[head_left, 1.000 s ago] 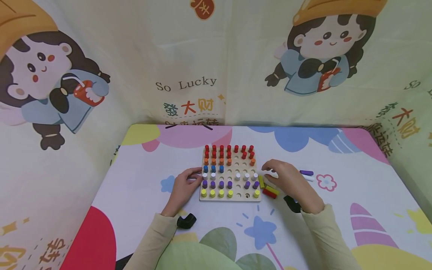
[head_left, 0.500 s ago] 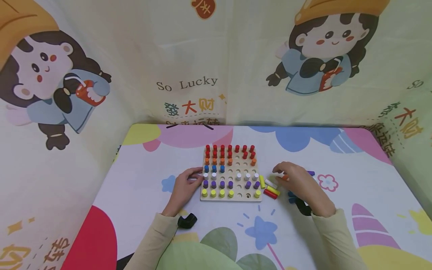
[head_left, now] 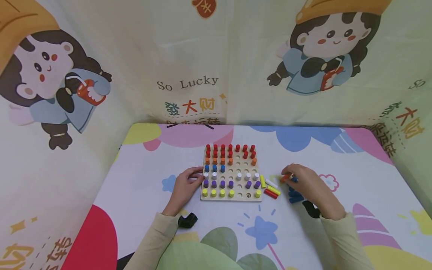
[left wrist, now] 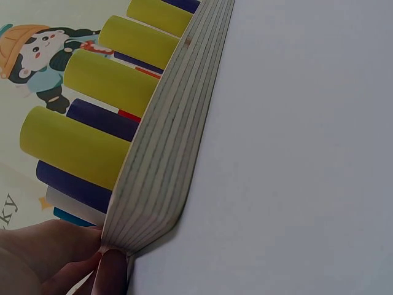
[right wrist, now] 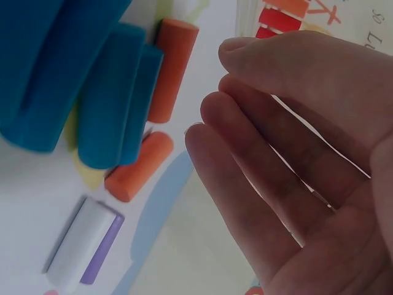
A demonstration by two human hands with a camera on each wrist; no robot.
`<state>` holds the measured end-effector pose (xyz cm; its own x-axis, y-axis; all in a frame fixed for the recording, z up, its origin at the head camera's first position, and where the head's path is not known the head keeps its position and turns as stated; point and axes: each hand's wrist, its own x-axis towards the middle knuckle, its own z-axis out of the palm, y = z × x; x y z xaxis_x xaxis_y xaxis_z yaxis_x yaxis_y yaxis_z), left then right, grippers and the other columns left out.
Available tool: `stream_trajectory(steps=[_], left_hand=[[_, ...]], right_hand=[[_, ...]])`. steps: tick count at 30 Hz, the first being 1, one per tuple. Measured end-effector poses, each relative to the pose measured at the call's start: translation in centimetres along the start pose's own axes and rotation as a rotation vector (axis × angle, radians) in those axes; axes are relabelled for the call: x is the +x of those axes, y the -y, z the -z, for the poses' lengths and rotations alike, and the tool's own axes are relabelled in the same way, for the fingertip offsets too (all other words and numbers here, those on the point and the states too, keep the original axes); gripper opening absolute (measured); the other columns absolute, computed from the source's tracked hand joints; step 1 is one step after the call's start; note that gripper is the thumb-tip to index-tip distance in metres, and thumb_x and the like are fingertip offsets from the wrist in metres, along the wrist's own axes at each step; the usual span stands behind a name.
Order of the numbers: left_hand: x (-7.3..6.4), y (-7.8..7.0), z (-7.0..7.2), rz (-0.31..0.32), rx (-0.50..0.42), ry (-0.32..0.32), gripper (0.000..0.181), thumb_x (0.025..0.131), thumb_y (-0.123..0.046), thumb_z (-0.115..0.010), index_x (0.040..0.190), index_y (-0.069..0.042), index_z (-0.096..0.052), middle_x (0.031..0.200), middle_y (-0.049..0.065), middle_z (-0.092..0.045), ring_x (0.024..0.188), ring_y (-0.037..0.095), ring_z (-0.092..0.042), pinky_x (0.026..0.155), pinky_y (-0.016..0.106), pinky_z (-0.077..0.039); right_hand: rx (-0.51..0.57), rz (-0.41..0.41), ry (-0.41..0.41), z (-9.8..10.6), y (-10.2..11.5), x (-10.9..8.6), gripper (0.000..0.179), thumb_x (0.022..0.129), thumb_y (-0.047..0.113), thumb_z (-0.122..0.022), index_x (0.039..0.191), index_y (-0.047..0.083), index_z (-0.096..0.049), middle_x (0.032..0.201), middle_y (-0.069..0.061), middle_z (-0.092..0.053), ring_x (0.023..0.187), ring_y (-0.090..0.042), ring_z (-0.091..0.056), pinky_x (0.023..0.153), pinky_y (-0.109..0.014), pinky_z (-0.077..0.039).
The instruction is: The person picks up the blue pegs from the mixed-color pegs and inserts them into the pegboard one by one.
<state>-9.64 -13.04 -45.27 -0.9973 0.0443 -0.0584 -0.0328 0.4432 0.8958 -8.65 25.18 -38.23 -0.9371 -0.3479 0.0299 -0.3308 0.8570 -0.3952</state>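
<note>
In the head view we see the left hand [head_left: 183, 185] at the left edge of the pegboard [head_left: 233, 199], and the left wrist view shows thumb and finger pinched on its corner. The board lies flat on the table, with upright coloured pegs in rows and several bare holes, mostly in the middle columns. The right hand [head_left: 305, 183] is well to the board's right; in the right wrist view its fingers are gently bent, thumb and fingertips apart, with nothing between them. Just beyond the fingertips lies an orange peg [right wrist: 174, 70], next to some loose blue pegs [right wrist: 113, 95]; a second orange peg [right wrist: 140, 166] and a white peg [right wrist: 85, 243] lie farther along. We judge the step in hand to be reaching for a loose peg. As we read it, the next move calls for closing thumb and finger around one without nudging its neighbours.
</note>
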Motion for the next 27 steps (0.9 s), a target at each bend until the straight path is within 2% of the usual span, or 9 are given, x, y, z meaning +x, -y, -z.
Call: stream_trajectory(steps=[6,13,16,22,27], left_hand=[[0.0,0.0,0.1,-0.004,0.003,0.000,0.036,0.094,-0.024,-0.069,0.129,-0.016,-0.065,0.122,0.000,-0.066,0.099,0.015,-0.065,0.086,0.031,-0.058],[-0.1,-0.3,0.1,0.000,0.001,0.001,0.036,0.094,-0.023,-0.069,0.129,-0.015,-0.065,0.124,0.000,-0.066,0.101,0.015,-0.065,0.087,0.033,-0.057],[0.0,-0.3,0.1,0.001,0.000,0.003,0.036,0.094,-0.023,-0.069,0.129,-0.015,-0.065,0.125,0.000,-0.066,0.101,0.015,-0.065,0.087,0.033,-0.057],[0.0,-0.2,0.1,0.005,0.007,0.004,0.036,0.094,-0.023,-0.069,0.129,-0.015,-0.065,0.124,0.000,-0.066,0.101,0.015,-0.065,0.088,0.032,-0.057],[-0.1,-0.3,0.1,0.001,0.007,0.000,0.036,0.094,-0.023,-0.069,0.129,-0.015,-0.065,0.123,0.000,-0.066,0.101,0.014,-0.065,0.087,0.032,-0.057]], right_hand=[[-0.002,-0.031,0.021,0.3,-0.3,-0.4,0.022,0.080,0.001,-0.080,0.100,0.006,-0.072,0.098,-0.009,-0.072,0.095,-0.030,-0.067,0.085,-0.050,-0.057],[-0.003,-0.062,0.054,0.6,-0.6,-0.9,0.022,0.080,0.001,-0.080,0.100,0.011,-0.076,0.123,-0.023,-0.066,0.116,-0.042,-0.061,0.092,-0.056,-0.053],[-0.027,-0.058,0.055,0.5,-0.8,-1.0,0.023,0.079,0.002,-0.081,0.100,0.010,-0.076,0.124,-0.023,-0.066,0.113,-0.041,-0.062,0.089,-0.054,-0.054],[-0.051,-0.048,0.052,0.4,-1.3,-1.1,0.021,0.077,0.002,-0.082,0.097,0.006,-0.075,0.106,-0.016,-0.072,0.095,-0.032,-0.065,0.080,-0.049,-0.058],[-0.046,-0.043,0.056,0.3,-1.5,-1.1,0.020,0.077,0.002,-0.082,0.096,0.006,-0.075,0.100,-0.013,-0.072,0.091,-0.030,-0.065,0.080,-0.049,-0.059]])
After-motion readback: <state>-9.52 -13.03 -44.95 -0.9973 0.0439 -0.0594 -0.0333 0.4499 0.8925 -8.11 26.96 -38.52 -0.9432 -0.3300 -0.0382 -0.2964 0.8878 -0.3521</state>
